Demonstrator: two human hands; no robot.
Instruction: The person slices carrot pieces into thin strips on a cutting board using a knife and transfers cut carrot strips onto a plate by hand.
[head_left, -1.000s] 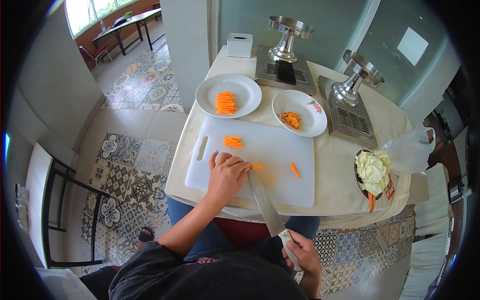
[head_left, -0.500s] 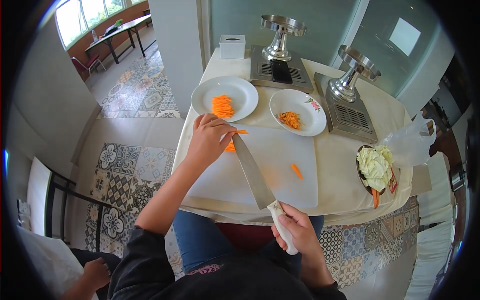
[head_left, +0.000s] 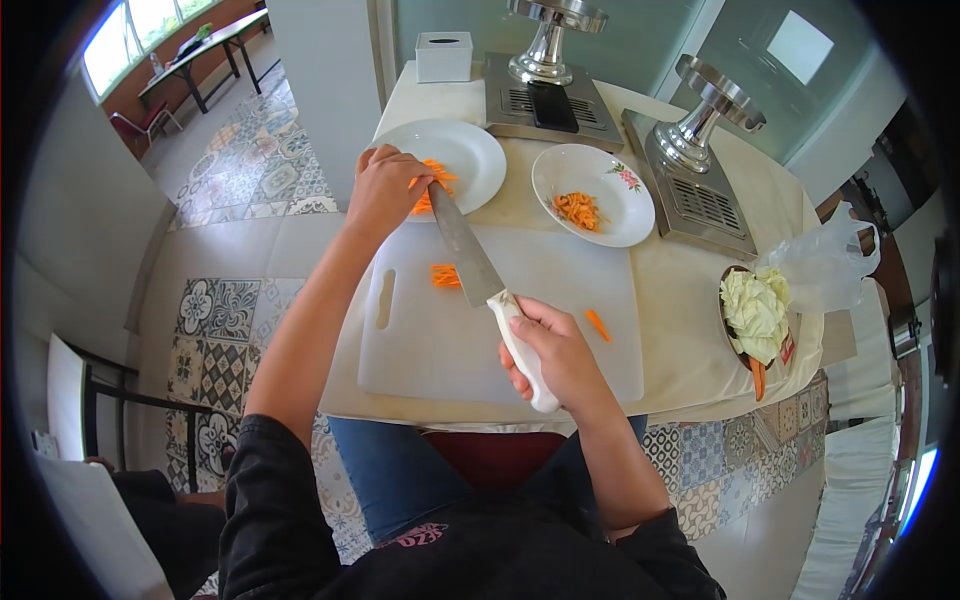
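The knife [head_left: 465, 245] is clamped by its handle in the right hand [head_left: 550, 350], the fingers wrapped round it, so the blade is likely steered from the wrist and kept pointed away from the body. The left hand [head_left: 382, 190] is held over the near left rim of the plate [head_left: 485, 180], its fingers bunched at the blade tip; whether they are closed on carrot or on steel cannot be told. Carrot strips [head_left: 422, 204] are laid on that plate, right beside the fingertips. A small stack [head_left: 446, 276] is lined up on the board [head_left: 500, 350], perhaps so that the strips lie the same way, and 1 carrot piece [head_left: 598, 325] is set apart near the right edge.

The board is bordered by the plate at its far left and by the bowl [head_left: 640, 215], with its orange shreds [head_left: 578, 210], at its far right. Its near edge is set close to the table [head_left: 680, 340] edge, so little margin is left there. The widest room for the blade is offered by the board's near half. On the right, a strip of cloth separates the board from the cabbage [head_left: 754, 312] and bag [head_left: 830, 262]; the far side is hemmed in by 2 stoves [head_left: 705, 200].
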